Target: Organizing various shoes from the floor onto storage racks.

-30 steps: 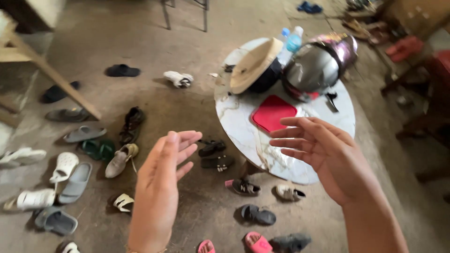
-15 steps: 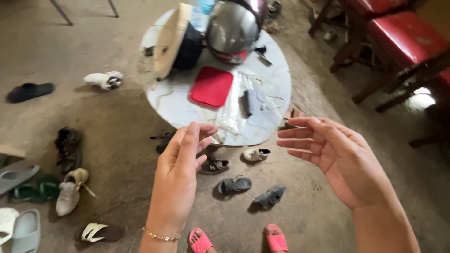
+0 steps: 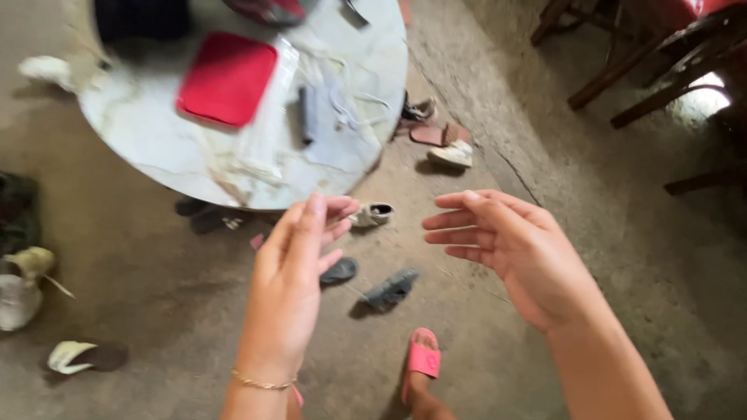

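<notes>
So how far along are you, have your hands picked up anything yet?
Not yet. Done: nothing visibly. In hand: left hand and right hand are open and empty, raised above small dark shoes near the round table. Left: shoes lie scattered across the floor.

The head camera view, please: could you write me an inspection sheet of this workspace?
Surface: round marble-look table, above the hands.
Things: small grey shoes on the floor, nearest the hands.
Clutter: red flat pad, clear plastic bag, scattered footwear.
Hands: left hand and right hand open, empty, palms facing.
Cables: nothing seen.
Surroundings: concrete floor; wooden chair legs; pink slipper on a foot.
</notes>
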